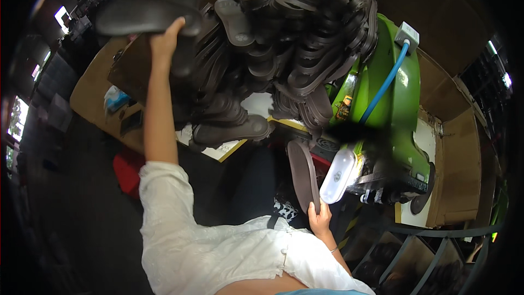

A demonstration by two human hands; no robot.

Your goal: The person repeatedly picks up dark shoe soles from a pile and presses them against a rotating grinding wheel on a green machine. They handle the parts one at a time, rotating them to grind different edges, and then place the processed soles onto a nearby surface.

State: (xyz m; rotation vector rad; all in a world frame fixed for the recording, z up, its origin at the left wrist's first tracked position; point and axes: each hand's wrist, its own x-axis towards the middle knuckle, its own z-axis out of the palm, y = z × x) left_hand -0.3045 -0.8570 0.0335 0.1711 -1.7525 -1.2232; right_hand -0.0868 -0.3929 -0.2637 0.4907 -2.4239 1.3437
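My left hand (165, 42) reaches far out to the upper left, its thumb pressed over the edge of a dark shoe sole (136, 15); the other fingers are mostly hidden. Low in the view, right of the middle, my right hand (321, 219) grips the lower end of a brown shoe sole (303, 172), which stands nearly upright. Just right of that sole is a white oval light (338, 176) at the foot of a green machine (401, 95). Beyond both hands rises a large heap of dark soles (311, 38).
A cardboard box wall (458, 164) stands right of the machine, and a blue cable (385, 82) runs down its front. At lower right is a grey-barred rack (420, 265) holding dark items. A red object (126, 173) lies left of my left arm. One loose sole (232, 130) rests near the table edge.
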